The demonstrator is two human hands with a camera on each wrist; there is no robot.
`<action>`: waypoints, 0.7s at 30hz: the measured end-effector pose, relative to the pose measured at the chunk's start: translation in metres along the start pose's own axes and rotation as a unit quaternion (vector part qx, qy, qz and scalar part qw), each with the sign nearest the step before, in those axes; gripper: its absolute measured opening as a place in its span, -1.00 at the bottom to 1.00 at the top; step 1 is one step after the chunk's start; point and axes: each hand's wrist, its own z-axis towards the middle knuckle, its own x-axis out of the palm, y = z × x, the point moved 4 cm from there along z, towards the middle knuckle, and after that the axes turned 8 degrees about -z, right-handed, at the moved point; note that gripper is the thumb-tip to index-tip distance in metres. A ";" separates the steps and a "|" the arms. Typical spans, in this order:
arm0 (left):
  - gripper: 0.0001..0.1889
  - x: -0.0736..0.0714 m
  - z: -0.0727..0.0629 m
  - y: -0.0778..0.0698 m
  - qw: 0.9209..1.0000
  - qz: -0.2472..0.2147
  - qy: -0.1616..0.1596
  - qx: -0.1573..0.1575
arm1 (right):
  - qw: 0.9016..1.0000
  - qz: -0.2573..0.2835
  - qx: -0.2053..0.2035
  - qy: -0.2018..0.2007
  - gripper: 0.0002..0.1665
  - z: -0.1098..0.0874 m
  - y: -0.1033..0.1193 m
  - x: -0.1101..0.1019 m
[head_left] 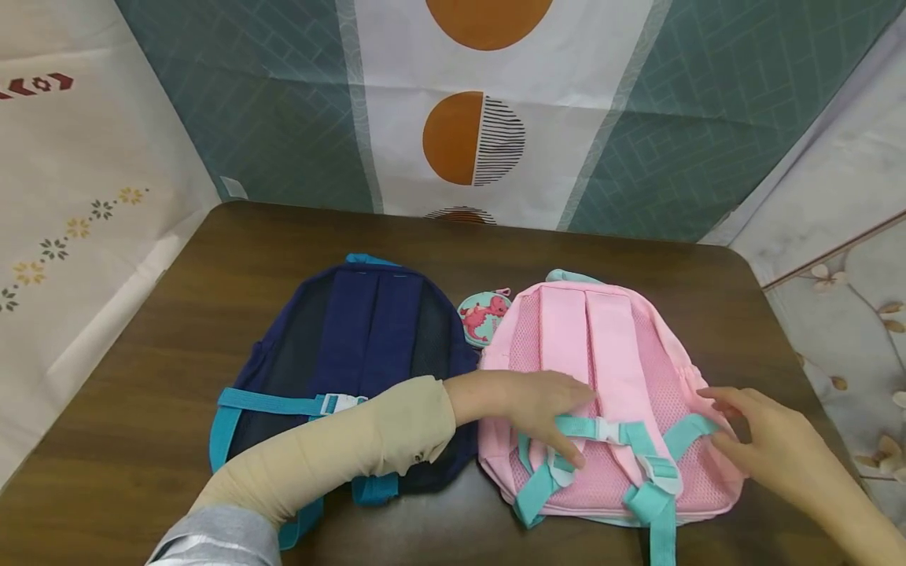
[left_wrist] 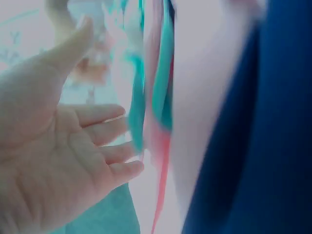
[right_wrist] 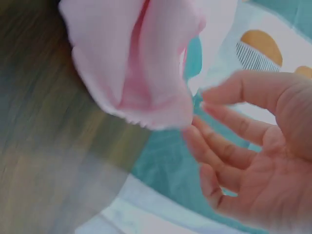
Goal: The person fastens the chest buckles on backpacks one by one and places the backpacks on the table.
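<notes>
A pink backpack [head_left: 527,472] lies on the table with its straps facing up. Its teal webbing and a white chest buckle [head_left: 606,430] cross the back panel. My left hand [head_left: 531,401] reaches over the pink shoulder straps with fingers extended; in the left wrist view its palm [left_wrist: 58,156] shows bare beside the hanging teal webbing [left_wrist: 163,92]. At the backpack's right side is my right hand [head_left: 771,440], fingers loosely bent. In the right wrist view, its fingertips are right at the bag's pink side pocket [right_wrist: 161,97], gripping nothing.
Left of the pink bag, a navy backpack [head_left: 290,369] with blue webbing lies straps up, partly under my left forearm. Between the bags sits a round teal pouch [head_left: 484,318] with a pink figure. The brown table [head_left: 141,401] meets patterned cloth at its back and sides.
</notes>
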 end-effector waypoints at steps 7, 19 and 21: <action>-0.34 0.012 0.008 -0.018 0.995 0.073 -0.062 0.001 | 0.982 0.055 -0.170 -0.067 -0.42 0.017 0.039 0.000; -0.77 0.012 0.020 -0.018 0.988 0.064 -0.140 -0.015 | 0.955 0.085 -0.282 -0.032 -0.48 0.025 0.075 0.017; -0.77 0.013 0.020 -0.018 0.988 0.063 -0.138 -0.017 | 0.959 0.067 -0.273 -0.037 -0.51 0.024 0.075 0.021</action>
